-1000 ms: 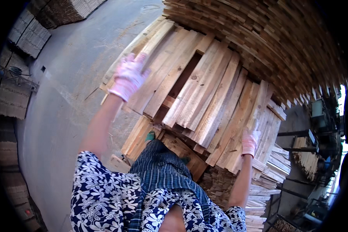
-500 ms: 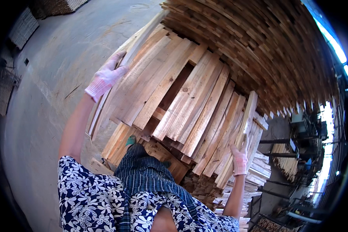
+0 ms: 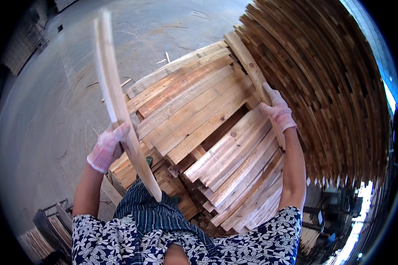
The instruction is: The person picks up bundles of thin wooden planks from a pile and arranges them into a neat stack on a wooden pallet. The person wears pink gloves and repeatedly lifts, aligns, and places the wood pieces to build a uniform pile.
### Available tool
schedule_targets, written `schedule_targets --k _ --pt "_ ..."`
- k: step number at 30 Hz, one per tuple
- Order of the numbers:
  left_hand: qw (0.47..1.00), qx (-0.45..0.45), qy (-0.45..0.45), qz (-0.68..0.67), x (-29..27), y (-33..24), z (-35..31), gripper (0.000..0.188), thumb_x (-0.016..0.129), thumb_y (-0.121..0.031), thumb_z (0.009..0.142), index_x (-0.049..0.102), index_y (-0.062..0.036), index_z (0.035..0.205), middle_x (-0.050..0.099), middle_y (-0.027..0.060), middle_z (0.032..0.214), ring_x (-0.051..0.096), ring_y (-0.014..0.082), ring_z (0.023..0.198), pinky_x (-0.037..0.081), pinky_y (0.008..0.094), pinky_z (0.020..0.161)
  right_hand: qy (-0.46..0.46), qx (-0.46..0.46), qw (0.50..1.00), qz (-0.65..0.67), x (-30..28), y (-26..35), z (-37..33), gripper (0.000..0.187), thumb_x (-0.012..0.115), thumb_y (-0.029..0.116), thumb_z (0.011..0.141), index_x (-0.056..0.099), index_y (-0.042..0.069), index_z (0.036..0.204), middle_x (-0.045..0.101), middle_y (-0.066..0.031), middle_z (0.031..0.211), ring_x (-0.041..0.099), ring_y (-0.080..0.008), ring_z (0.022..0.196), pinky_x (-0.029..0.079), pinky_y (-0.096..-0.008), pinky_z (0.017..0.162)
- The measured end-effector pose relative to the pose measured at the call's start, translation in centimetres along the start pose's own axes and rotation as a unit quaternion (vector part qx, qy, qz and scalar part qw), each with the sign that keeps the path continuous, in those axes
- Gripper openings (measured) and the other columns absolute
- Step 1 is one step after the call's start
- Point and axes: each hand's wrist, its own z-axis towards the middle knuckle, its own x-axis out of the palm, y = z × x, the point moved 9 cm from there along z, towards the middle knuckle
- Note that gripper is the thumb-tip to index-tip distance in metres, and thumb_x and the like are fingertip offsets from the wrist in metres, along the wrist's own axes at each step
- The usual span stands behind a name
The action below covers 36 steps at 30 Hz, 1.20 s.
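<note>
My left hand (image 3: 107,148), in a pinkish-white knit glove, is closed round a long wooden plank (image 3: 112,84). That plank is raised at the left of the pile, one end far out over the floor, the other close to my apron. My right hand (image 3: 278,108), gloved alike, grips a second wooden plank (image 3: 247,62) at the pile's right side. It slants across the ends of other planks; whether it touches them I cannot tell. Between my hands lies a layer of pale planks (image 3: 185,112) side by side, with a dark gap (image 3: 225,128) among them.
A tall stack of timber (image 3: 314,88) rises right beside the pile. Grey concrete floor (image 3: 53,145) with wood splinters spreads out on the left. More boards (image 3: 40,245) stand at the lower left. Short timber (image 3: 177,201) lies by my feet below the layer.
The left plank has come up from the layer's left edge and tilted. My right hand has carried its plank from the layer's right edge up and across the plank ends. The view has turned.
</note>
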Motion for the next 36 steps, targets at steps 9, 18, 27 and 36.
schedule_targets --k 9,18,27,36 --pt "0.965 0.030 -0.170 -0.199 -3.8 6.1 -6.6 0.047 0.077 -0.039 0.091 0.062 -0.0038 0.118 0.069 0.0122 0.103 0.069 0.0270 0.096 0.059 0.0438 0.086 0.043 0.104 0.988 -0.102 4.5 -6.1 5.1 0.077 0.069 0.021 0.089 0.037 0.037 0.157 0.048 -0.0202 0.141 0.050 -0.0407 0.130 0.038 -0.0441 0.114" --pt "0.935 -0.088 -0.236 -0.251 -1.4 13.7 -6.5 0.033 0.073 -0.024 0.096 0.058 -0.0065 0.120 0.066 0.0081 0.095 0.068 0.0216 0.091 0.060 0.0382 0.082 0.015 0.046 0.996 -0.071 5.1 -5.6 6.1 0.070 0.068 0.017 0.091 0.044 0.038 0.153 0.050 -0.0166 0.142 0.049 -0.0401 0.129 0.040 -0.0452 0.113" --pt "0.953 -0.039 -0.156 -0.256 5.5 14.5 1.1 0.024 0.070 -0.020 0.098 0.063 -0.0113 0.119 0.068 0.0000 0.110 0.067 0.0160 0.101 0.059 0.0381 0.091 0.038 0.109 0.981 -0.155 5.1 -4.7 5.9 0.076 0.067 0.021 0.091 0.035 0.037 0.157 0.051 -0.0200 0.138 0.049 -0.0428 0.127 0.040 -0.0479 0.112" --pt "0.948 -0.073 -0.157 -0.268 1.1 17.6 -1.6 0.030 0.072 -0.021 0.097 0.061 -0.0039 0.119 0.066 0.0076 0.107 0.065 0.0226 0.102 0.056 0.0434 0.095 -0.144 0.005 0.982 -0.124 2.8 1.8 -5.4 0.062 0.066 0.028 0.092 0.047 0.022 0.151 0.052 -0.0209 0.140 0.051 -0.0412 0.126 0.042 -0.0495 0.107"
